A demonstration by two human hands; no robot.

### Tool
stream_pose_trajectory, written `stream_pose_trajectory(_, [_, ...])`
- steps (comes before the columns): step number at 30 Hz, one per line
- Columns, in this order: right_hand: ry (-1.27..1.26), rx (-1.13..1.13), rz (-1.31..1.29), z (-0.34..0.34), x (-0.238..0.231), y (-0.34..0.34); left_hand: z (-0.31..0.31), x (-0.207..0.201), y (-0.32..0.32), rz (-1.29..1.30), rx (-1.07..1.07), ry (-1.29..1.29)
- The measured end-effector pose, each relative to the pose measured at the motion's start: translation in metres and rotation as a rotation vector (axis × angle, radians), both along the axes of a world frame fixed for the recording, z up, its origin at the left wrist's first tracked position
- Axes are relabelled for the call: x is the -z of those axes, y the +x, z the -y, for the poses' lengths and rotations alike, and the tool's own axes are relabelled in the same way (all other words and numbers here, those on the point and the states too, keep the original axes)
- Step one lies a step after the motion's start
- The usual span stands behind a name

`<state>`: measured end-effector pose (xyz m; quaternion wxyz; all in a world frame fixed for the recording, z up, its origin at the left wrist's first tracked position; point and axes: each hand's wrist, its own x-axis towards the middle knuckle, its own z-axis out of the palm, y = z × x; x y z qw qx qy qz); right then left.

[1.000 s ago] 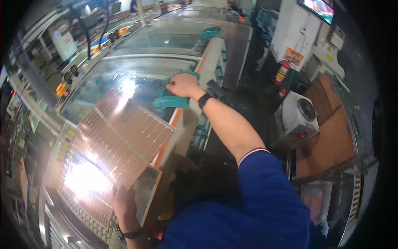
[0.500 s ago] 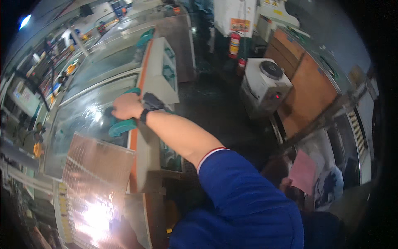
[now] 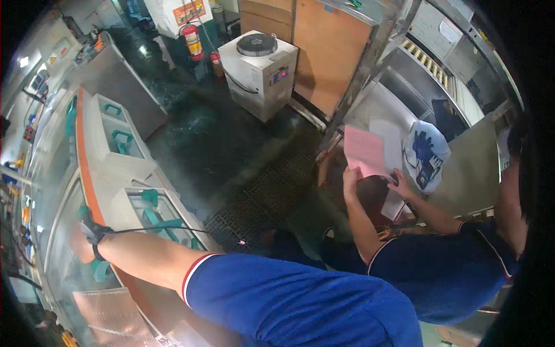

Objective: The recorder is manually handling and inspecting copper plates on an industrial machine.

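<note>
My right hand [image 3: 80, 246] reaches left across to the glass-like lid of a long machine. It is closed on a teal handle [image 3: 100, 270], whose ends show on either side of the hand; the fingertips are hidden. A black band with a grey device [image 3: 94, 230] is round the wrist, and a thin dark cable runs from it. Below the handle, a copper-coloured panel [image 3: 110, 318] with fine lines lies tilted at the machine's near edge. My left hand is out of view.
At right, a co-worker's hands hold a pink sheet [image 3: 364, 151] beside a white bag [image 3: 426, 156] with dark blue gloves. A white box unit [image 3: 258, 75] with a round black top stands on the dark floor. A fire extinguisher [image 3: 192, 41] stands behind it. Floor grating [image 3: 260, 191] lies between.
The view has swung right, bringing the co-worker and pink sheet fully into sight. My right hand stays at the teal handle. My left hand, dimly seen by the panel before, has left the view.
</note>
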<state>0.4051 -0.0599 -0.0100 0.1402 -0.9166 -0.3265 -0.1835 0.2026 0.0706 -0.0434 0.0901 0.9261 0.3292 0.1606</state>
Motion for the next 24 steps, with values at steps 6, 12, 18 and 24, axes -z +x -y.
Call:
stream_pose_trajectory(6, [0.125, -0.027, 0.102, -0.004, -0.011, -0.035, 0.100, -0.092, 0.141, 0.004, -0.120, -0.038])
stream_pose_trajectory(12, [0.143, 0.380, 0.292, 0.095, 0.065, -0.073, 0.124, -0.098, 0.169, -0.022, -0.115, -0.042])
stream_pose_trajectory(18, [0.019, 1.338, 0.378, 0.425, 0.242, -0.261, 0.140, -0.104, 0.169, -0.022, -0.144, -0.040])
stream_pose_trajectory(24, [0.011, 1.944, 0.198, 0.575, 0.357, -0.391, 0.135, -0.108, 0.166, -0.019, -0.176, -0.048])
